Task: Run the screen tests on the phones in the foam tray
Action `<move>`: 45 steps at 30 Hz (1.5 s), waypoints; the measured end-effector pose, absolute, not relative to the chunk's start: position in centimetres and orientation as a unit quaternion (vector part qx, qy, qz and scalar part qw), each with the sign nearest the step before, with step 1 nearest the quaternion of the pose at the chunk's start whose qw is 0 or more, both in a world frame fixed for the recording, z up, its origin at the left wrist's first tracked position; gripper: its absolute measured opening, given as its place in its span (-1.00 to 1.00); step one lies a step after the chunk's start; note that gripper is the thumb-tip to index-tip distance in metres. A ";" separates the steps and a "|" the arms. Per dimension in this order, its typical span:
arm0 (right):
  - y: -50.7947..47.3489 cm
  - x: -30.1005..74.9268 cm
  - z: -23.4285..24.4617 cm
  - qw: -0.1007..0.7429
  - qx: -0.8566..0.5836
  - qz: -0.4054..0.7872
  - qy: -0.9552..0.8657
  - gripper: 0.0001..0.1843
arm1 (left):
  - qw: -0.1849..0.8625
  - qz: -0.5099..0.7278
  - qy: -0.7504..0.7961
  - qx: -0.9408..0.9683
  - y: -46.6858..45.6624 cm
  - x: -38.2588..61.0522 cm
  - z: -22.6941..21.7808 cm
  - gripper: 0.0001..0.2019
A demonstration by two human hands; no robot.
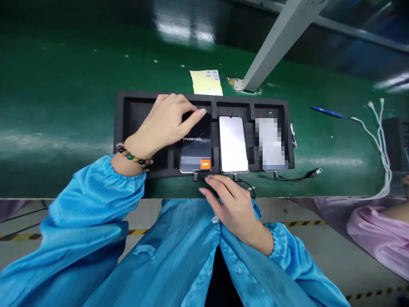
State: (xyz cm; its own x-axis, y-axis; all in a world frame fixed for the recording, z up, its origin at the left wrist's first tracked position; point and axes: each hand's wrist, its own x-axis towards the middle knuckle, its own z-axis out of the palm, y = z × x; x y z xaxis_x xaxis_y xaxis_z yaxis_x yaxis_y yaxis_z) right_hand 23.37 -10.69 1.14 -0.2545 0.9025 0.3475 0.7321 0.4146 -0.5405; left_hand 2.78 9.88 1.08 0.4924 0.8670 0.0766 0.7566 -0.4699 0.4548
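Observation:
A black foam tray (128,106) with several slots lies on the green belt (64,85). Three phones stand in it: a dark-screened one with an orange button (196,151), a white-screened one (233,145) and a blurred one (271,145). My left hand (162,123), with a bead bracelet at the wrist, rests over the top of the dark-screened phone, fingers curled on its upper edge. My right hand (228,204) sits at the tray's near edge, fingertips pinched at the black cable plug (200,178) under that phone.
A yellow sticker sheet (206,82) lies behind the tray beside a grey slanted post (277,38). A blue pen (327,112) and white cables (380,140) lie to the right. Another person's pink sleeve (380,230) shows at the right edge.

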 end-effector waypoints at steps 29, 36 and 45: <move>-9.8 36.3 -1.1 0.406 -0.574 0.078 -0.706 -0.76 | 0.212 0.227 0.500 0.808 0.0 -1.2 2.5 -0.80; -10.0 41.1 -2.4 0.444 -0.629 0.057 -0.636 -0.85 | 0.163 0.301 0.556 0.757 -1.2 -1.0 0.0 -0.77; -8.2 41.4 -2.4 0.413 -0.623 0.109 -0.656 -0.66 | 0.130 0.304 0.571 0.751 -1.5 -0.6 -0.1 -0.83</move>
State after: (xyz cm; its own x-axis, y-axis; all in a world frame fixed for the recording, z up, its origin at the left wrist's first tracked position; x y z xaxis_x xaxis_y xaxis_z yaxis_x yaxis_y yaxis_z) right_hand 41.36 -8.16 -2.40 0.1165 0.9064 0.4059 0.7270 0.2006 -0.6566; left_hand -0.60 -1.50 -0.08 0.1630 0.9371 0.3088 0.7795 -0.3141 0.5420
